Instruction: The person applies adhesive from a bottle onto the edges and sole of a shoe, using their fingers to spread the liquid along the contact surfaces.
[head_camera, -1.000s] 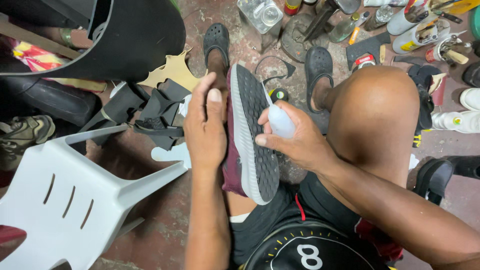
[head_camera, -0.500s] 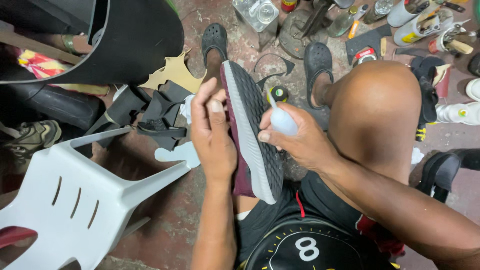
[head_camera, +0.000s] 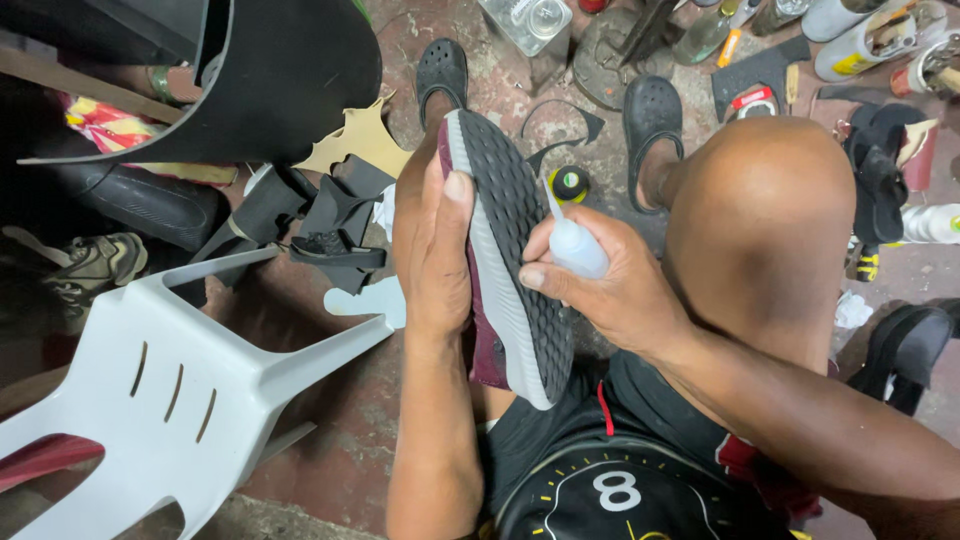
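Both hands work at the middle of the view, over the person's lap. Left hand (head_camera: 432, 250) is wrapped around the maroon side of a sneaker (head_camera: 510, 250), thumb lying along the edge of the sole, holding the shoe on its side with the dark treaded sole turned toward the other hand. Right hand (head_camera: 610, 290) is closed around a small translucent squeeze bottle (head_camera: 575, 245), fingers curled about its body, and the thin nozzle points up against the sole near its rim.

Largest around them, a white plastic chair (head_camera: 180, 370) lies tipped over at the lower left, and a broad black curved sheet (head_camera: 290, 80) fills the upper left. The person's bare knee (head_camera: 760, 220) rises just right of the bottle. Two feet in black clogs (head_camera: 650, 110) rest on the stained concrete floor (head_camera: 330, 440) beyond the shoe. Black strap pieces (head_camera: 320, 225) lie heaped left of the shoe, with a tan cut-out scrap (head_camera: 355, 140) above them. A worn shoe (head_camera: 90, 265) sits at the far left. Between the clogs stands a small round black tin (head_camera: 570, 183) with a yellow centre. Bottles and cans crowd the top right edge.
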